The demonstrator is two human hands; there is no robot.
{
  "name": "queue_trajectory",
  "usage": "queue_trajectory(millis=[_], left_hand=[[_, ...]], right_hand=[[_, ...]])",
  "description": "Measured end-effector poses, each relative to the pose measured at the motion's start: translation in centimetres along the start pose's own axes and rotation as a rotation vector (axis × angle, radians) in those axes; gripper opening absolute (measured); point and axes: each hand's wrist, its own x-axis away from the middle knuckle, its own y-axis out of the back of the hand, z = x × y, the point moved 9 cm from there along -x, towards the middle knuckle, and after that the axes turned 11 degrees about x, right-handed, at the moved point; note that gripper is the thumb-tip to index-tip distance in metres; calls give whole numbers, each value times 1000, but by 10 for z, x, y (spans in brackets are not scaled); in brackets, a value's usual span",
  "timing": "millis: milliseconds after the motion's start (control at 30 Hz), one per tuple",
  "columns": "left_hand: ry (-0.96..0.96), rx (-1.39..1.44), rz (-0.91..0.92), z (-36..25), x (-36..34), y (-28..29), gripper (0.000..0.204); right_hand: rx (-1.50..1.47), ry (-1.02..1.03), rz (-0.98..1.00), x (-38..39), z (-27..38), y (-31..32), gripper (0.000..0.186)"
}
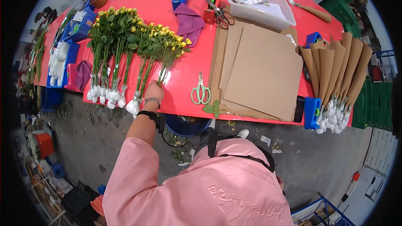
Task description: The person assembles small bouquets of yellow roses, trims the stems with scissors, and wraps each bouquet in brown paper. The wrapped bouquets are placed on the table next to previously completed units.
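Gripping the lower stems of the rightmost yellow rose bunch (167, 57) with the left hand (154, 90); cannot tell the state of the mostly hidden right hand (280, 181). Likely light, springy-stemmed, easily bruised at the blooms; best taken low. Lying left of centre, stems toward the near edge, on a glossy red counter (185, 68), above grey floor (326, 155) strewn with paper scraps (265, 140).

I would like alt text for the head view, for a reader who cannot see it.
A person's left hand holds a bunch of yellow flowers by the stems near the edge of a red table, beside more such bunches. To the right lie green-handled scissors, a stack of brown sheets and several brown paper cones.
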Motion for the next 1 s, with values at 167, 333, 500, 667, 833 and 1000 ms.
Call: queue_trajectory(millis=[167,333,500,667,833,1000], left_hand=[[-67,404,245,4,7,-24,31],[144,1122,606,-92,115,24,15],[9,1244,679,-182,181,60,17],[-307,1358,306,-250,238,107,18],[-393,1488,452,-346,298,95,19],[-479,1579,696,-432,390,75,27]], right_hand=[[148,91,-18,9,59,-26,33],[422,111,-33,-79,-68,-5,37],[374,104,49,-118,-91,-15,37],[376,287,45,-69,152,-14,36],[312,843,112,12,356,-38,39],[300,1324,136,161,472,-37,41]])
